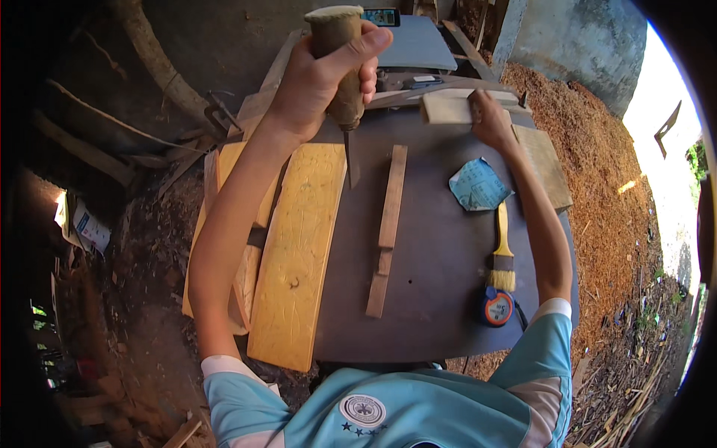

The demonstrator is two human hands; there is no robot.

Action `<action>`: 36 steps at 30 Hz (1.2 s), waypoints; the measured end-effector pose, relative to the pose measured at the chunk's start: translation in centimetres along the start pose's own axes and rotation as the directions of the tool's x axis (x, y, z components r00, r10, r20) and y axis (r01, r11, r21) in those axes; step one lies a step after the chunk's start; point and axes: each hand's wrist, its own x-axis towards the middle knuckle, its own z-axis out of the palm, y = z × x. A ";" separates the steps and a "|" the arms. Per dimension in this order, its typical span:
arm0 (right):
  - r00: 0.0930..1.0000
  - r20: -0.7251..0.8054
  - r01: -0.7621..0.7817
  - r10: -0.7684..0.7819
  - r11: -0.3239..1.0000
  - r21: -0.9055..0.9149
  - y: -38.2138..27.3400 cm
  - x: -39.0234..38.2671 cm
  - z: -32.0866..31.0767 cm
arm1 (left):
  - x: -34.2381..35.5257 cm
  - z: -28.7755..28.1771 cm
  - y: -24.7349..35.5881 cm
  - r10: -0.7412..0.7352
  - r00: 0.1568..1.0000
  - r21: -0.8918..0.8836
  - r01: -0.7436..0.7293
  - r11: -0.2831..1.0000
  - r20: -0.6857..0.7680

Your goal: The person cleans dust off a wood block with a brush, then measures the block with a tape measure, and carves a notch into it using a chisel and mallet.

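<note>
Your left hand grips a brown, thick-handled chisel; your right hand grips a pale rectangular wooden block. Nearer you than both, a slim reddish-brown wooden strip already shows a notch; remaining work is unclear.

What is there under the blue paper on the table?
Dark table shows around the blue paper, and the brush handle reaches its lower edge. What the paper covers cannot be seen.

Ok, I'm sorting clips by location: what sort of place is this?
Probably a small woodworking shop, seemingly partly open to daylight. Wood shavings cover the ground right of the table, the left hand grips a chisel-like tool, and a tape measure lies out.
</note>
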 end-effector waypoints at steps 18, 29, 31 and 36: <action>0.972 0.208 -0.236 0.111 0.403 0.884 -20.2 -15.2 -9.1 | -10.9 2.5 -6.2 -0.018 0.993 -0.397 0.062 0.916 0.115; 0.926 0.318 -0.374 0.203 0.393 0.840 -19.6 -17.2 -5.7 | -10.5 4.3 -5.9 0.019 0.936 -0.376 0.123 0.919 0.351; 0.919 0.326 -0.388 0.224 0.351 0.852 -19.9 -17.1 -5.6 | -10.5 4.2 -6.1 0.028 0.936 -0.389 0.118 0.914 0.350; 0.908 0.343 -0.407 0.239 0.319 0.856 -19.6 -17.7 -5.8 | -10.8 4.9 -5.8 0.016 0.941 -0.434 0.141 0.890 0.337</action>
